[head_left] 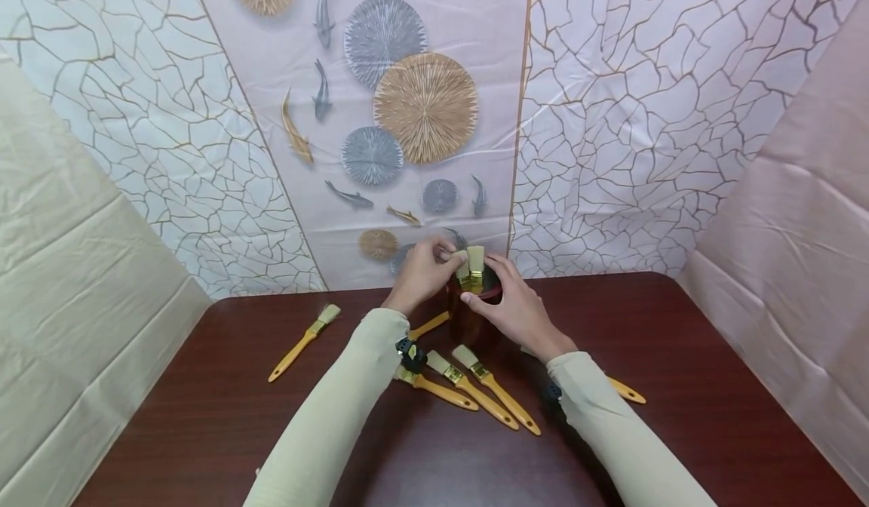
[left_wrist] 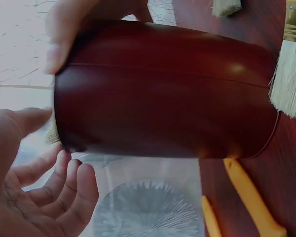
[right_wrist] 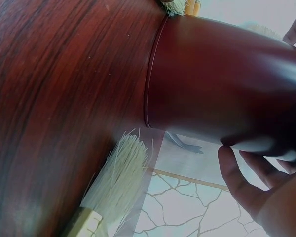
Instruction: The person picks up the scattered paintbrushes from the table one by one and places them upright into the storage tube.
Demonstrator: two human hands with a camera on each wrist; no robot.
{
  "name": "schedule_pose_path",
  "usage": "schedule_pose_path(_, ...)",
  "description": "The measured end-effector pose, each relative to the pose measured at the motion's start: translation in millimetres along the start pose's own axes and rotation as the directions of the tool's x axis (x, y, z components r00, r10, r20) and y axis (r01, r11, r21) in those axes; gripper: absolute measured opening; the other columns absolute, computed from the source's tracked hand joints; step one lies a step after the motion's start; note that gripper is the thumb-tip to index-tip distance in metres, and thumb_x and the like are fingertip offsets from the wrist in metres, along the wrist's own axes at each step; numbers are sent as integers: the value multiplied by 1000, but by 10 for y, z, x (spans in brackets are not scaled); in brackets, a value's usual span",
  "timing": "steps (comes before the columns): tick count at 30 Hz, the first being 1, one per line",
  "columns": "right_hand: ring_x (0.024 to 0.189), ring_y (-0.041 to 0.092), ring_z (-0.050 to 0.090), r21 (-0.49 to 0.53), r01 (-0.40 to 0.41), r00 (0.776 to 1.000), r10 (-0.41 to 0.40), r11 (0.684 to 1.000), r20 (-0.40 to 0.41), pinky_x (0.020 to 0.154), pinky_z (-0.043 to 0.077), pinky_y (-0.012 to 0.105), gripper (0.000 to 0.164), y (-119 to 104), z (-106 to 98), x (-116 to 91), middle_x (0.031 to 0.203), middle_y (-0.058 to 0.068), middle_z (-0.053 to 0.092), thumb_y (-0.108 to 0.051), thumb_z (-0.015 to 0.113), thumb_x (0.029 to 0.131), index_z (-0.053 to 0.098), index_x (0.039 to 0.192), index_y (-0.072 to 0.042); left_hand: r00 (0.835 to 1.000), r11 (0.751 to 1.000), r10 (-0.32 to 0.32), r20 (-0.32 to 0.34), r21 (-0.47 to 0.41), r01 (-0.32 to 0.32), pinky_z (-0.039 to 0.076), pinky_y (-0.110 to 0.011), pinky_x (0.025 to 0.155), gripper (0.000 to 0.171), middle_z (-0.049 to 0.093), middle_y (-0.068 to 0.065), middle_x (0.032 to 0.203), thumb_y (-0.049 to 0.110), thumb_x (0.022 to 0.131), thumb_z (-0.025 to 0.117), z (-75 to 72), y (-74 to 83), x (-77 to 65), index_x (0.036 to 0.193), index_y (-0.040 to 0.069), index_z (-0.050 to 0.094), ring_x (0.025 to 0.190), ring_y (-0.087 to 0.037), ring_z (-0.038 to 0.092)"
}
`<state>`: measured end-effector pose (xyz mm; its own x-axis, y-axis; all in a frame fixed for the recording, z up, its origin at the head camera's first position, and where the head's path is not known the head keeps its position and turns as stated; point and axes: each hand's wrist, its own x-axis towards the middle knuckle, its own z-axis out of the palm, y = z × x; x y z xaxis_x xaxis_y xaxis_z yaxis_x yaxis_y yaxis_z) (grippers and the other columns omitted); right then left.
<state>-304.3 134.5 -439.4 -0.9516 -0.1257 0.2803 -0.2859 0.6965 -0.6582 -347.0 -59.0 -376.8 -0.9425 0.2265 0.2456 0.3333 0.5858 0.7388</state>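
Note:
A dark red cylindrical container stands upright on the table, its side filling much of both wrist views. Two paintbrushes rise from its mouth, bristles up: one paintbrush at the right, another paintbrush beside it. My left hand is at the rim, thumb and fingertips pinching the left brush by its bristles. With thumb on the near side and fingers round the far side, my right hand grips the container near its top. The brush handles inside the container are hidden.
Several loose paintbrushes with yellow handles lie in front of the container. Another paintbrush is off to the left, and a brush handle shows past my right forearm. A patterned cloth hangs behind the table.

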Motion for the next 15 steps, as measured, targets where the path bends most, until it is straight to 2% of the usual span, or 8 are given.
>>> schedule_pose_path(3, 141, 42, 50, 7, 3, 1000, -3, 1000, 8, 105, 45, 69, 98, -10, -15, 3, 171, -1, 27, -79, 62, 91, 34, 166, -22, 999, 998, 29, -22, -57, -30, 58, -41, 84, 32, 73, -8, 108, 38, 104, 68, -84, -9, -62, 117, 9, 70, 97, -23, 70)
schedule_pose_path(7, 141, 42, 50, 2, 6, 1000, -6, 1000, 16, 106, 45, 68, 98, -2, -39, 10, 172, -1, 26, -79, 61, 91, 32, 166, -22, 998, 994, 64, -22, -84, -66, 55, -42, 98, 39, 72, -6, 118, 44, 106, 63, -162, -77, -157, 125, 11, 69, 110, -23, 68)
schedule_pose_path(12, 141, 42, 51, -16, 11, 999, -11, 1000, 45, 106, 45, 68, 98, 18, -65, 2, 173, 0, 24, -79, 58, 93, 30, 167, -22, 996, 995, 55, 68, -86, -49, 49, -48, 110, 62, 63, -7, 139, 56, 108, 54, -125, -240, -304, 149, 9, 54, 132, -26, 60)
schedule_pose_path(15, 141, 43, 50, -14, 33, 998, -32, 999, 62, 107, 43, 70, 89, 30, -86, -6, 173, 2, 23, -75, 49, 100, 28, 168, -22, 990, 998, 53, 133, -45, -48, 44, -52, 114, 75, 53, -11, 154, 61, 106, 54, -42, -319, -386, 160, 9, 43, 143, -30, 51)
